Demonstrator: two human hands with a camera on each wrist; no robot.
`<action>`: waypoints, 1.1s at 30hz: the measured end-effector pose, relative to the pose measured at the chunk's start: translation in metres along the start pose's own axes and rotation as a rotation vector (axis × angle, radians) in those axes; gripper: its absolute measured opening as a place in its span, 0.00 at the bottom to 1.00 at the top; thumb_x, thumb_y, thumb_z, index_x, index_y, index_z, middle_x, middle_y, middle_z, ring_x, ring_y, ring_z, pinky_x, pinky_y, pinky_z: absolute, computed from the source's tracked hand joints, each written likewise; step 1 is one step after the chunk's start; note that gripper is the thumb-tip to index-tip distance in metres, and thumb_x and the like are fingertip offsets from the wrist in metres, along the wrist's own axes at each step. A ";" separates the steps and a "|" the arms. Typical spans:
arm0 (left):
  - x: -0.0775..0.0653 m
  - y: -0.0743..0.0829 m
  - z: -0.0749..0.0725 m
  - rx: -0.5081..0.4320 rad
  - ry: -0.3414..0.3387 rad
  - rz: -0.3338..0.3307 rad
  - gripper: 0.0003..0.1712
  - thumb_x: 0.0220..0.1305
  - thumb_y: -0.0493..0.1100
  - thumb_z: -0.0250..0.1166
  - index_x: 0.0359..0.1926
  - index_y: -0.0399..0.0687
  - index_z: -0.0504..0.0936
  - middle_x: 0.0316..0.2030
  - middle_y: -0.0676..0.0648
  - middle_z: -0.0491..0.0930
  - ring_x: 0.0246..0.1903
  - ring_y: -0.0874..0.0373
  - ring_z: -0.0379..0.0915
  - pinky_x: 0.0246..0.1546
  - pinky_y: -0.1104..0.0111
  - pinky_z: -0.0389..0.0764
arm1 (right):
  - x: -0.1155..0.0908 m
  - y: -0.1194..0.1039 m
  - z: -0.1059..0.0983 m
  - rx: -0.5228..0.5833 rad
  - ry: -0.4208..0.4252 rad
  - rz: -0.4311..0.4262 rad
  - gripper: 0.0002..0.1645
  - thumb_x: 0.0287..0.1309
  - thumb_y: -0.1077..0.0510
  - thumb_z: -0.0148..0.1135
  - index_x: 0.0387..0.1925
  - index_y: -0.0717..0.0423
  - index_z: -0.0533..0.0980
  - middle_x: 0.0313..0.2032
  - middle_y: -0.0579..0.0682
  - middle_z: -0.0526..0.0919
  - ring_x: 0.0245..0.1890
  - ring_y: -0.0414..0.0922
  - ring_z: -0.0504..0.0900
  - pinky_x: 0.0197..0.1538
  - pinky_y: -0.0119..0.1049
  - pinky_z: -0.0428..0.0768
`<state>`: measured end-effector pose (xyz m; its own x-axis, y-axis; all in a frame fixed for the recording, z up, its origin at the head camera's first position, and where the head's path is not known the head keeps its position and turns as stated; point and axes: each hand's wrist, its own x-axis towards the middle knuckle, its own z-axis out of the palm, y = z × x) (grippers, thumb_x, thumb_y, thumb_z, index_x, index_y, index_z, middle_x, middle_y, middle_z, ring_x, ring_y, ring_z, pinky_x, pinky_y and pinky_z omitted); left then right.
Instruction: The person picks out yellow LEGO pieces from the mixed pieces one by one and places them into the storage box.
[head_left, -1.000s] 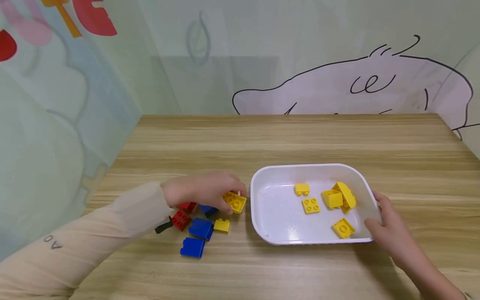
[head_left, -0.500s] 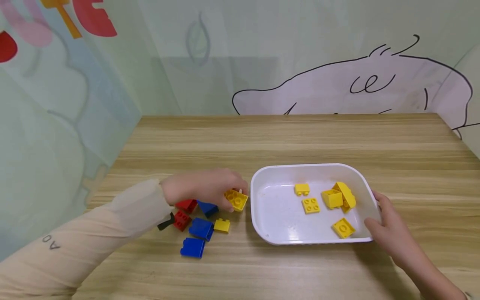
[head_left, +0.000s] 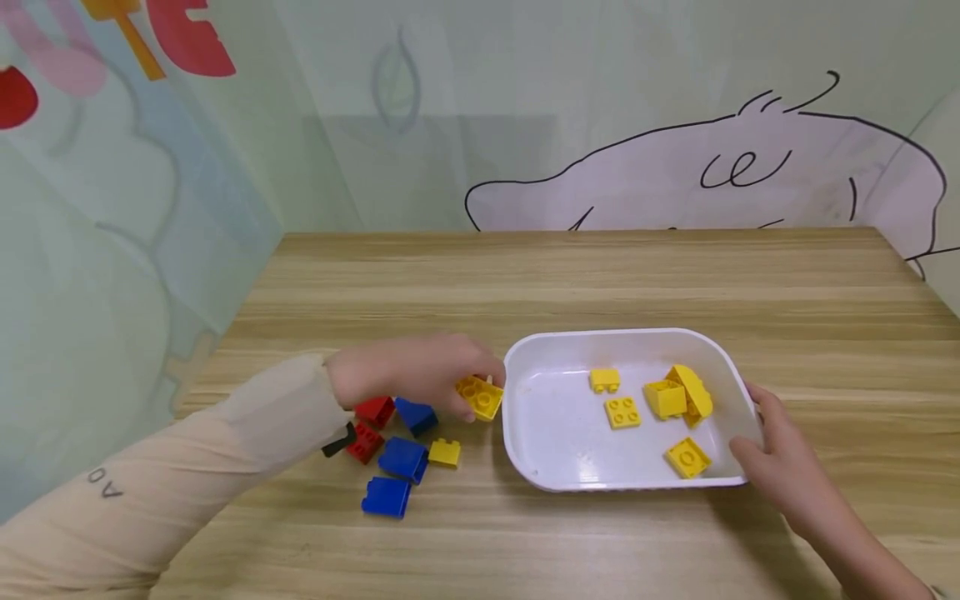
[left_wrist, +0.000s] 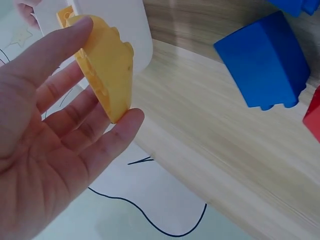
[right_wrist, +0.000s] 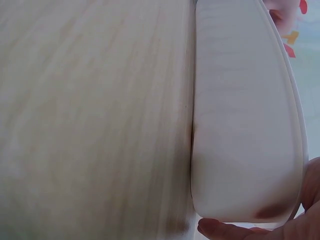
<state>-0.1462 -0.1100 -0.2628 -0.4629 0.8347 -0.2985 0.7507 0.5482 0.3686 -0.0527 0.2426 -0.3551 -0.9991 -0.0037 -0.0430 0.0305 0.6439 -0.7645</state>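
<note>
My left hand (head_left: pixel 423 371) pinches a yellow toy building block (head_left: pixel 482 400) just left of the white plastic bin (head_left: pixel 551 417). In the left wrist view that yellow block (left_wrist: pixel 112 65) sits between thumb and fingertips, showing a scalloped edge. My right hand (head_left: pixel 787 467) grips the bin's right end, thumb at the rim. The right wrist view catches fingers (right_wrist: pixel 220 229) at the bin's outer wall (right_wrist: pixel 245 115). Inside lie several yellow blocks, among them a flat four-stud block (head_left: pixel 622 412) and a rounded piece (head_left: pixel 692 396).
Left of the bin, a small yellow block (head_left: pixel 445 452) lies beside blue blocks (head_left: pixel 403 460) and red blocks (head_left: pixel 365 442), some partly under the left forearm. A dark strap end (head_left: pixel 339 442) hangs from the left sleeve. The wooden table (head_left: pixel 570 279) meets a printed wall behind.
My left hand has shifted slightly right with the yellow block, up to the bin's left rim. The right hand and bin have stayed put.
</note>
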 end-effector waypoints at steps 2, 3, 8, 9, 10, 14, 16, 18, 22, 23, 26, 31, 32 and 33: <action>0.001 0.001 -0.001 0.008 0.002 0.015 0.19 0.48 0.42 0.66 0.43 0.49 0.75 0.43 0.49 0.77 0.41 0.56 0.69 0.46 0.66 0.71 | 0.000 0.000 0.000 -0.001 -0.002 0.004 0.35 0.52 0.71 0.44 0.61 0.72 0.44 0.50 0.77 0.63 0.42 0.63 0.68 0.38 0.54 0.74; 0.002 0.001 -0.002 0.012 0.002 0.022 0.19 0.48 0.42 0.66 0.43 0.48 0.75 0.43 0.48 0.77 0.41 0.56 0.69 0.46 0.65 0.72 | 0.000 0.000 0.000 -0.002 -0.001 0.003 0.35 0.52 0.71 0.44 0.61 0.72 0.44 0.50 0.77 0.63 0.42 0.63 0.69 0.38 0.54 0.74; 0.009 0.007 -0.004 0.028 -0.008 0.045 0.19 0.48 0.42 0.66 0.43 0.47 0.75 0.43 0.47 0.77 0.40 0.56 0.69 0.45 0.67 0.71 | 0.000 -0.001 0.000 -0.010 0.001 -0.002 0.35 0.51 0.71 0.44 0.60 0.72 0.45 0.50 0.76 0.64 0.41 0.63 0.69 0.38 0.54 0.74; 0.010 0.008 -0.005 0.033 -0.010 0.050 0.19 0.48 0.41 0.66 0.43 0.46 0.75 0.42 0.47 0.77 0.40 0.56 0.69 0.45 0.67 0.71 | 0.000 -0.001 0.000 -0.012 0.000 -0.001 0.35 0.51 0.71 0.44 0.60 0.72 0.45 0.50 0.76 0.64 0.41 0.63 0.69 0.38 0.54 0.74; 0.011 0.010 -0.006 0.039 -0.013 0.051 0.19 0.48 0.41 0.66 0.43 0.46 0.75 0.42 0.47 0.77 0.39 0.56 0.69 0.44 0.67 0.71 | -0.001 -0.001 0.000 -0.014 0.000 0.000 0.35 0.51 0.71 0.44 0.60 0.72 0.45 0.50 0.76 0.64 0.41 0.63 0.69 0.38 0.54 0.74; 0.016 0.015 -0.009 0.057 -0.021 0.046 0.18 0.48 0.42 0.66 0.43 0.46 0.75 0.41 0.47 0.77 0.39 0.56 0.69 0.44 0.69 0.71 | -0.001 -0.001 0.000 -0.012 -0.001 0.000 0.35 0.51 0.71 0.44 0.60 0.72 0.45 0.50 0.77 0.64 0.41 0.63 0.69 0.37 0.53 0.74; 0.017 0.017 -0.011 0.062 -0.025 0.043 0.18 0.49 0.42 0.66 0.43 0.46 0.75 0.41 0.47 0.77 0.39 0.56 0.69 0.43 0.70 0.71 | -0.001 -0.001 0.000 -0.006 0.004 -0.005 0.35 0.51 0.71 0.44 0.60 0.72 0.45 0.50 0.76 0.63 0.42 0.63 0.69 0.37 0.53 0.74; 0.018 0.017 -0.012 0.073 -0.024 0.045 0.18 0.49 0.42 0.66 0.43 0.46 0.75 0.41 0.48 0.77 0.39 0.57 0.69 0.43 0.71 0.71 | 0.000 -0.001 0.000 -0.002 0.005 -0.006 0.35 0.51 0.71 0.44 0.61 0.72 0.45 0.50 0.77 0.63 0.42 0.63 0.68 0.37 0.53 0.75; 0.018 0.020 -0.014 0.085 -0.018 0.051 0.18 0.49 0.43 0.66 0.43 0.46 0.75 0.41 0.47 0.78 0.39 0.57 0.69 0.43 0.71 0.71 | 0.000 -0.001 0.000 0.006 0.006 -0.008 0.35 0.51 0.71 0.43 0.61 0.72 0.44 0.51 0.76 0.63 0.42 0.63 0.68 0.37 0.53 0.74; 0.019 0.020 -0.015 0.088 -0.018 0.050 0.18 0.49 0.43 0.66 0.43 0.46 0.75 0.41 0.47 0.77 0.39 0.57 0.69 0.43 0.71 0.71 | 0.000 -0.001 0.000 0.004 0.003 -0.005 0.35 0.52 0.71 0.43 0.61 0.72 0.44 0.51 0.76 0.63 0.42 0.63 0.68 0.37 0.53 0.74; 0.020 0.023 -0.016 0.095 -0.020 0.049 0.18 0.49 0.43 0.66 0.43 0.47 0.75 0.42 0.47 0.77 0.39 0.57 0.69 0.43 0.71 0.71 | 0.000 -0.001 0.000 -0.001 0.006 -0.008 0.35 0.52 0.71 0.44 0.60 0.72 0.45 0.50 0.76 0.64 0.41 0.62 0.69 0.38 0.53 0.74; 0.024 0.026 -0.017 0.106 -0.024 0.056 0.18 0.50 0.43 0.65 0.43 0.47 0.75 0.41 0.48 0.76 0.38 0.58 0.68 0.43 0.72 0.70 | 0.000 -0.001 0.000 -0.009 0.011 -0.012 0.34 0.51 0.71 0.44 0.60 0.72 0.46 0.49 0.75 0.65 0.40 0.62 0.69 0.36 0.52 0.74; 0.026 0.027 -0.017 0.106 -0.026 0.054 0.17 0.50 0.43 0.65 0.43 0.48 0.75 0.41 0.48 0.77 0.38 0.58 0.68 0.43 0.72 0.70 | 0.000 -0.001 0.000 -0.008 0.011 -0.014 0.34 0.51 0.71 0.44 0.60 0.72 0.46 0.49 0.75 0.65 0.40 0.62 0.69 0.36 0.51 0.74; 0.027 0.028 -0.018 0.109 -0.028 0.054 0.17 0.50 0.43 0.65 0.43 0.48 0.76 0.41 0.48 0.77 0.38 0.58 0.68 0.43 0.72 0.70 | 0.000 -0.001 0.000 -0.008 0.011 -0.014 0.35 0.51 0.71 0.44 0.60 0.72 0.46 0.49 0.75 0.64 0.41 0.62 0.69 0.36 0.52 0.74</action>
<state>-0.1459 -0.0713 -0.2450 -0.4083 0.8601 -0.3060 0.8215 0.4923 0.2876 -0.0522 0.2420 -0.3542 -0.9997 -0.0044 -0.0255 0.0165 0.6498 -0.7599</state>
